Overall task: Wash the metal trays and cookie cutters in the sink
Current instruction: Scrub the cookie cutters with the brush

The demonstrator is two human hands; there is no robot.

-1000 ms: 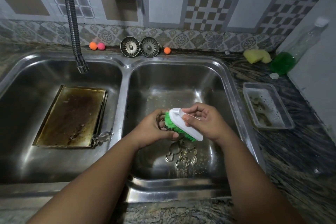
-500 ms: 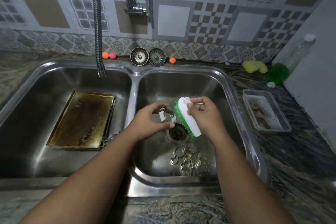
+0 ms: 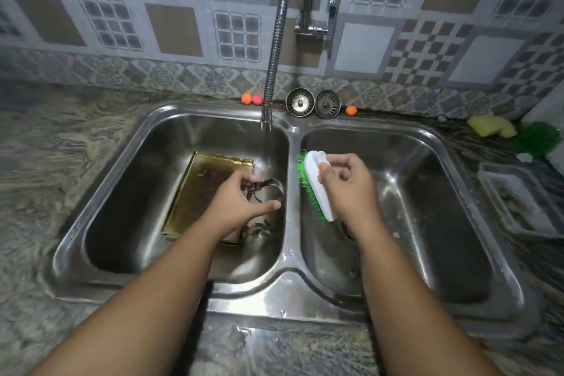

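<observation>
A stained metal tray [image 3: 201, 189] lies in the left basin of the double sink [image 3: 290, 272]. Over that basin, near the divider, my left hand [image 3: 241, 207] pinches a metal cookie cutter [image 3: 268, 189]. Another cutter [image 3: 258, 230] lies on the basin floor just below it. My right hand [image 3: 348, 189] grips a white scrubbing brush with green bristles [image 3: 317, 186] above the left side of the right basin. Cutters in the right basin are hidden behind my right arm.
The flexible tap hose [image 3: 274, 46] ends above the left basin's back edge. Two drain strainers [image 3: 314, 104] and small coloured balls [image 3: 251, 98] sit behind the sink. To the right lie a yellow sponge [image 3: 491, 127], a green scrubber [image 3: 538, 139] and a white plastic tray [image 3: 518, 201].
My left hand carried the cookie cutter from the right basin over the divider to the left basin. My right hand with the brush stayed over the right basin. The view swung left.
</observation>
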